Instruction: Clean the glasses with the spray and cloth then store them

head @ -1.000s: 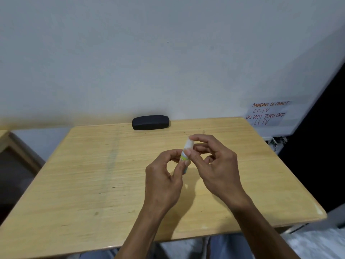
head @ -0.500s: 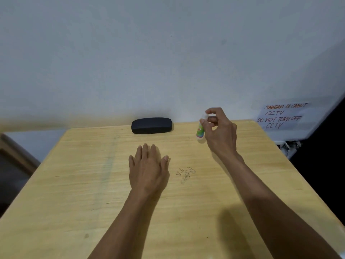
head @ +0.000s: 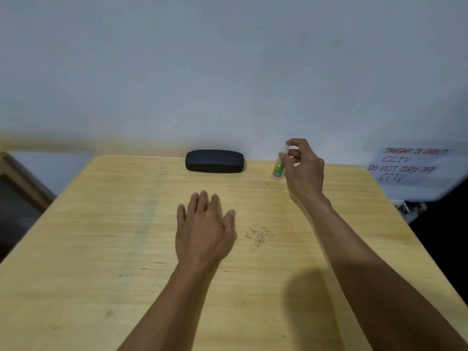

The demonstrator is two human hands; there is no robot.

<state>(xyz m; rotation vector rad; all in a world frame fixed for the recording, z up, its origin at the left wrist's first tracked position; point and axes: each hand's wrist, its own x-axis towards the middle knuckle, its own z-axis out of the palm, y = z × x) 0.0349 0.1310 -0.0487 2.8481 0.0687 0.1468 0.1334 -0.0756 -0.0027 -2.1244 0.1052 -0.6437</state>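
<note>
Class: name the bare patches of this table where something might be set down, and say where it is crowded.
Bare: the table left of the left hand, and the near right corner. Crowded: the far edge, where the black case lies and the right hand holds the spray bottle.

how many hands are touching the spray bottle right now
1. The right hand pinches the spray bottle near the table's far edge, right of the black case. The left hand lies flat mid-table, away from it.

Pale wooden table (head: 101, 249): black glasses case (head: 214, 161) at far edge, left hand (head: 203, 230) flat mid-table.
</note>
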